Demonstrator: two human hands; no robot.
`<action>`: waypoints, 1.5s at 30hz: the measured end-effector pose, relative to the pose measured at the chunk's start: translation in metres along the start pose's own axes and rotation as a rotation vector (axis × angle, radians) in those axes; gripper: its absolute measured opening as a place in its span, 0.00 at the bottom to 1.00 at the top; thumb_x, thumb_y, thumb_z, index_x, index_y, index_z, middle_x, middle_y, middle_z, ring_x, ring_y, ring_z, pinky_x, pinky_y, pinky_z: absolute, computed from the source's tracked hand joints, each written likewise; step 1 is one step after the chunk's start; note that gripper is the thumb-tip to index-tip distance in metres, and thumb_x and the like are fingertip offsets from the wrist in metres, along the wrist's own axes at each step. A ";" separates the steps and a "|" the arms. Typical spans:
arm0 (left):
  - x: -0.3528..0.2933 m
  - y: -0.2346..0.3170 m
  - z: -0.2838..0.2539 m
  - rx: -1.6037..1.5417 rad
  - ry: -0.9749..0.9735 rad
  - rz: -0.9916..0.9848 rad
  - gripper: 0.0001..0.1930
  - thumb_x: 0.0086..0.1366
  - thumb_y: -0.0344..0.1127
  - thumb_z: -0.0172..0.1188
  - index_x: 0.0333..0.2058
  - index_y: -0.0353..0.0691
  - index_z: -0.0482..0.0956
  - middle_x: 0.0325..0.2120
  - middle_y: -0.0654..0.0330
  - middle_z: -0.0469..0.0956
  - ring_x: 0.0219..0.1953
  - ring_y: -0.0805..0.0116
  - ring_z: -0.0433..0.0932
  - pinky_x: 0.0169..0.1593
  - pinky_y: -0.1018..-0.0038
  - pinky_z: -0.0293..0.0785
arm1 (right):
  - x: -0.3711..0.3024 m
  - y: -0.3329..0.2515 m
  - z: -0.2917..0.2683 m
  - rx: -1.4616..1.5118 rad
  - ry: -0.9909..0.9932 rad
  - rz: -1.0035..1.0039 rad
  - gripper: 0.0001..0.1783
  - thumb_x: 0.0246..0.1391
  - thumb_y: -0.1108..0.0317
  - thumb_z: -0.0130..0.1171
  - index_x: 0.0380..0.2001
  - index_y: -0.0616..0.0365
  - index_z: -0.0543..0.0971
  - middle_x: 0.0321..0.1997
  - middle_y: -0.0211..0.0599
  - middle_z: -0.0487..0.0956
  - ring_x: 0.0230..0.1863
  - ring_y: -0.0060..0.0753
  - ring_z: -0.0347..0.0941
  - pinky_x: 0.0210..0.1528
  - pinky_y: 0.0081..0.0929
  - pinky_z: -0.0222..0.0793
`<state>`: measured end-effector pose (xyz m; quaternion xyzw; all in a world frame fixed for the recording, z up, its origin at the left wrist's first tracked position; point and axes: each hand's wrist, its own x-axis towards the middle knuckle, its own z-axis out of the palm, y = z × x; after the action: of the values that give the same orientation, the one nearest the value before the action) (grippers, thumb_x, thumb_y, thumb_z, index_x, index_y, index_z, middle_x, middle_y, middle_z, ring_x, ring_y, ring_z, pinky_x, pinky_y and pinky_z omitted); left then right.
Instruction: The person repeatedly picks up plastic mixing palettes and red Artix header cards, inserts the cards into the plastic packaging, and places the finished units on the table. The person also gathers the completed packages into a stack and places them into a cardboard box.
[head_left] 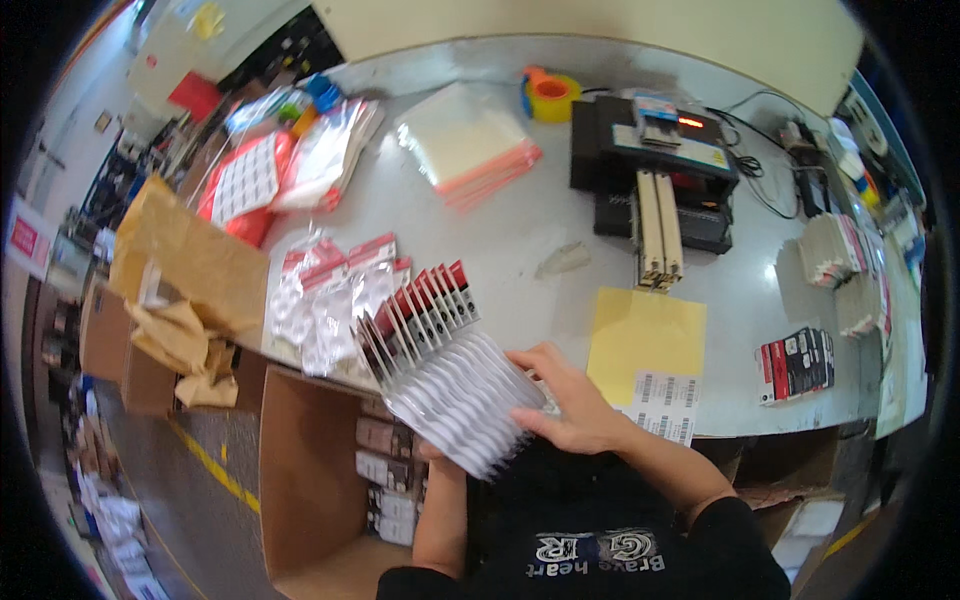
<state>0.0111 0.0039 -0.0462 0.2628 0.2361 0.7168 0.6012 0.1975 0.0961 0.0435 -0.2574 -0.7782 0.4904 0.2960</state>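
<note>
I hold a fanned stack of clear plastic blister packs [462, 385] with red and black header cards, tilted above the near edge of the table. My right hand [565, 400] grips its right side, thumb on the near part and fingers along the far part. Under the stack's lower left end is my left hand [434, 456], closed on it, with most of its fingers hidden. More clear blister packs with red tops [335, 290] lie in a loose heap on the table, just beyond the stack to the left.
An open cardboard box [305, 480] with packs inside stands below the table edge at left, by crumpled brown paper [190, 330]. On the table are clear bags [465, 140], a tape roll [552, 97], a black machine [655, 160], yellow sheets [645, 335], label sheets [663, 400] and cards [797, 365].
</note>
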 end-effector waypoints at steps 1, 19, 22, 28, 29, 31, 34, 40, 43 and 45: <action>-0.008 0.001 0.005 -0.024 0.043 -0.010 0.55 0.40 0.51 0.73 0.63 0.37 0.52 0.61 0.49 0.58 0.62 0.48 0.60 0.63 0.53 0.60 | -0.003 -0.006 0.002 0.045 0.032 0.025 0.30 0.48 0.59 0.64 0.52 0.63 0.69 0.47 0.51 0.70 0.48 0.47 0.69 0.50 0.34 0.65; -0.027 -0.002 0.032 0.008 0.100 -0.106 0.57 0.39 0.60 0.69 0.64 0.38 0.51 0.62 0.50 0.57 0.62 0.49 0.59 0.64 0.53 0.58 | -0.030 -0.031 0.008 -0.079 0.311 0.012 0.22 0.36 0.82 0.65 0.39 0.56 0.76 0.47 0.41 0.69 0.45 0.34 0.72 0.36 0.25 0.77; -0.025 -0.001 0.032 0.011 0.097 -0.109 0.58 0.39 0.61 0.69 0.64 0.38 0.51 0.62 0.51 0.57 0.63 0.49 0.59 0.64 0.54 0.58 | -0.031 -0.031 0.009 -0.163 0.255 -0.088 0.25 0.34 0.84 0.64 0.40 0.50 0.78 0.49 0.41 0.67 0.50 0.37 0.69 0.39 0.27 0.76; -0.024 0.001 0.031 0.023 0.090 -0.114 0.59 0.39 0.64 0.68 0.64 0.38 0.50 0.62 0.51 0.57 0.63 0.49 0.59 0.65 0.54 0.58 | -0.028 -0.028 0.000 -0.355 0.101 -0.246 0.23 0.38 0.79 0.63 0.41 0.43 0.79 0.53 0.44 0.66 0.51 0.43 0.68 0.39 0.30 0.74; -0.025 0.002 0.030 0.026 0.092 -0.115 0.59 0.39 0.64 0.67 0.64 0.38 0.50 0.62 0.51 0.57 0.63 0.49 0.59 0.65 0.54 0.58 | -0.028 -0.028 -0.002 -0.345 0.070 -0.231 0.22 0.39 0.78 0.63 0.41 0.45 0.79 0.53 0.45 0.66 0.52 0.44 0.67 0.40 0.31 0.74; -0.026 0.002 0.028 0.029 0.095 -0.113 0.59 0.39 0.65 0.67 0.64 0.38 0.50 0.62 0.51 0.57 0.63 0.50 0.59 0.65 0.54 0.57 | -0.027 -0.029 -0.007 -0.324 0.018 -0.211 0.20 0.40 0.77 0.62 0.40 0.47 0.79 0.55 0.46 0.66 0.53 0.46 0.67 0.42 0.34 0.74; -0.028 0.004 0.026 0.039 0.095 -0.112 0.59 0.39 0.66 0.66 0.64 0.38 0.50 0.62 0.51 0.57 0.63 0.50 0.58 0.65 0.54 0.57 | -0.027 -0.032 -0.009 -0.233 0.028 -0.146 0.17 0.40 0.72 0.63 0.38 0.51 0.79 0.56 0.48 0.66 0.53 0.49 0.67 0.44 0.38 0.73; -0.029 0.004 0.025 0.073 0.084 -0.133 0.60 0.39 0.69 0.65 0.64 0.39 0.50 0.62 0.52 0.56 0.63 0.50 0.58 0.65 0.54 0.57 | -0.026 -0.034 -0.006 -0.173 0.125 -0.086 0.17 0.37 0.65 0.68 0.34 0.56 0.78 0.54 0.51 0.67 0.52 0.50 0.68 0.44 0.40 0.72; -0.029 0.003 0.026 0.093 0.081 -0.150 0.61 0.38 0.71 0.65 0.64 0.39 0.50 0.62 0.52 0.56 0.63 0.50 0.58 0.65 0.55 0.56 | -0.025 -0.031 -0.005 -0.144 0.160 -0.066 0.18 0.35 0.65 0.69 0.33 0.56 0.78 0.56 0.50 0.65 0.52 0.49 0.69 0.44 0.39 0.72; -0.029 0.002 0.026 0.105 0.077 -0.160 0.61 0.38 0.71 0.64 0.64 0.39 0.50 0.63 0.52 0.56 0.63 0.50 0.58 0.65 0.55 0.56 | -0.026 -0.030 -0.004 -0.136 0.203 -0.036 0.18 0.36 0.67 0.69 0.35 0.53 0.78 0.57 0.50 0.64 0.51 0.50 0.69 0.44 0.38 0.72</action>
<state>0.0305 -0.0245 -0.0282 0.2464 0.3169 0.6625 0.6324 0.2147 0.0687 0.0668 -0.3112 -0.7803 0.4023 0.3639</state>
